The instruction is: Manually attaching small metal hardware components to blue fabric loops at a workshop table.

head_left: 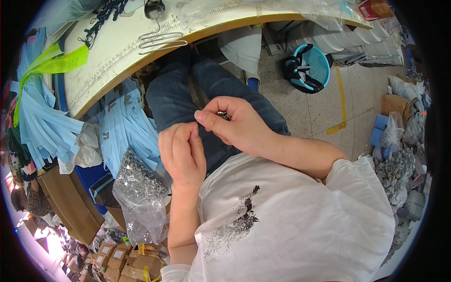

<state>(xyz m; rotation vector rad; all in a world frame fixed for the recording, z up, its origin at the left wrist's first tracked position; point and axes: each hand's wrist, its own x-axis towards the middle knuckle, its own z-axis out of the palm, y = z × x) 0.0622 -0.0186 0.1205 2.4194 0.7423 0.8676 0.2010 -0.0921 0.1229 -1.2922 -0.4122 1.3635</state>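
Both of my hands meet over my lap, fingertips almost touching. My left hand is closed, with thumb and forefinger pinched together; what they pinch, if anything, is too small to make out. Curled just to the right, my right hand holds several small, shiny dark-and-brassy metal pieces in its fingers. Its thumb points toward the left fingertips. Left of my left forearm lies a clear plastic bag filled with small silvery-grey bits. Pale blue fabric strips hang beside my left knee, several with small dark pieces on them.
A curved white worktop with ruler markings runs ahead, bearing a bent wire rack. More blue strips and a neon yellow-green ribbon drape at left. A turquoise basket stands on the floor. Cardboard boxes lie lower left.
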